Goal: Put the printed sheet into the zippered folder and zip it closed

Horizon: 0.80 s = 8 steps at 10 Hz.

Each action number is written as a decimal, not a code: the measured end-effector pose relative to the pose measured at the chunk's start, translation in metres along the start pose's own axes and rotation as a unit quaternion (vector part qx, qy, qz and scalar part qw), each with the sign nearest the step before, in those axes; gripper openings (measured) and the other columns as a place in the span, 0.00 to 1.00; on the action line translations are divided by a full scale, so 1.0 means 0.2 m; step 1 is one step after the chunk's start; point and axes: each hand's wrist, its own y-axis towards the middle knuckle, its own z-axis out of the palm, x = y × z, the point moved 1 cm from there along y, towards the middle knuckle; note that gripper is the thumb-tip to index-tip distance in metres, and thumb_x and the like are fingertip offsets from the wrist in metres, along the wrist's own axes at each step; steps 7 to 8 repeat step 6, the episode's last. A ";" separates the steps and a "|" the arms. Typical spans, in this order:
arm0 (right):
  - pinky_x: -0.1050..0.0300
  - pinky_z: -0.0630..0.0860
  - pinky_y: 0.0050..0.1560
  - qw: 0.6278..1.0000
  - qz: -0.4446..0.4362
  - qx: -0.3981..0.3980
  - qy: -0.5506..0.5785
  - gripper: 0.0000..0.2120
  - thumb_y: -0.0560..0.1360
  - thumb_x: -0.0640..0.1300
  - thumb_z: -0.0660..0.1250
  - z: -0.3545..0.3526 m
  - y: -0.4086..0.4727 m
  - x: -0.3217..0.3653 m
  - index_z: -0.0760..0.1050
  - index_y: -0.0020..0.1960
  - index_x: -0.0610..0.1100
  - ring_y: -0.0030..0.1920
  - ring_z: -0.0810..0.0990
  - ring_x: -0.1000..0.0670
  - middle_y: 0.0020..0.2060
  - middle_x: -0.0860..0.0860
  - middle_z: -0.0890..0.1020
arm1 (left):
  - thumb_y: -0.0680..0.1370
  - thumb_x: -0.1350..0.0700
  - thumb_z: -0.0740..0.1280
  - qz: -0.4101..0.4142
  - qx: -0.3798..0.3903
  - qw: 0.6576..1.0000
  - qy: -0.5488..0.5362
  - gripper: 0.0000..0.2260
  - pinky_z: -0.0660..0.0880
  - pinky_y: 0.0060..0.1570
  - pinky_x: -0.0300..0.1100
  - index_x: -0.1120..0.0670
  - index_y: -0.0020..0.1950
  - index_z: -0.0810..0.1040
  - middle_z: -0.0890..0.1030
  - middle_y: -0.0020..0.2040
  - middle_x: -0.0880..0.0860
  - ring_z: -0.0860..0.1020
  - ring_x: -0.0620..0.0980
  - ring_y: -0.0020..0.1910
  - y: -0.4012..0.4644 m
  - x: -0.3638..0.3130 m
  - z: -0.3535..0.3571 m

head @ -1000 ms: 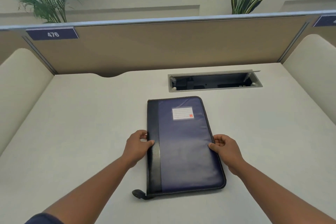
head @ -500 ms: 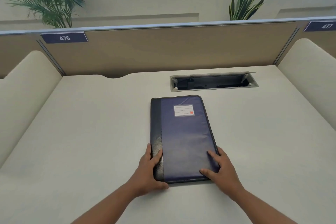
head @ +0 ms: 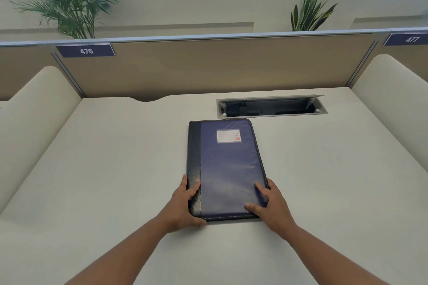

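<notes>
A dark blue zippered folder (head: 225, 166) with a black spine strip and a white label lies flat and closed on the pale desk (head: 92, 180), long side pointing away from me. My left hand (head: 185, 206) grips its near left corner, thumb on the spine strip. My right hand (head: 272, 206) rests on the near right corner, fingers spread on the cover. No printed sheet is visible.
An open cable hatch (head: 272, 106) sits in the desk just beyond the folder. A tan divider panel (head: 220, 65) with a "476" tag closes the back. Cream side partitions (head: 34, 109) rise left and right. Plants stand behind the divider.
Both hands slid from the folder's long sides down to its near corners. The zipper pull that stuck out at the near left is no longer seen. The view tilted up.
</notes>
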 end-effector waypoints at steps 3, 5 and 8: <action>0.46 0.63 0.77 1.000 -0.001 0.001 -0.009 0.42 0.70 0.53 0.80 0.00 0.01 -0.01 0.67 0.78 0.45 0.78 0.62 0.47 0.79 0.49 0.62 | 0.61 0.44 0.84 0.005 -0.008 1.000 -0.009 0.57 0.57 0.73 0.36 0.44 0.83 0.53 0.36 0.82 0.47 0.47 0.45 0.81 0.01 0.01 0.02; 0.47 0.62 0.78 1.000 0.009 -0.001 -0.025 0.42 0.70 0.55 0.79 0.00 0.01 -0.01 0.66 0.78 0.47 0.79 0.60 0.47 0.80 0.49 0.60 | 0.61 0.42 0.83 0.000 -0.004 1.000 -0.002 0.58 0.57 0.72 0.35 0.44 0.83 0.52 0.36 0.82 0.47 0.48 0.46 0.81 0.00 0.00 0.01; 0.51 0.56 0.79 0.997 -0.001 -0.005 -0.071 0.41 0.73 0.57 0.75 -0.01 0.04 0.03 0.62 0.80 0.48 0.82 0.52 0.48 0.83 0.50 0.51 | 0.59 0.33 0.80 -0.011 -0.002 1.000 0.004 0.59 0.58 0.74 0.40 0.45 0.83 0.53 0.38 0.83 0.47 0.49 0.48 0.82 0.00 -0.06 -0.02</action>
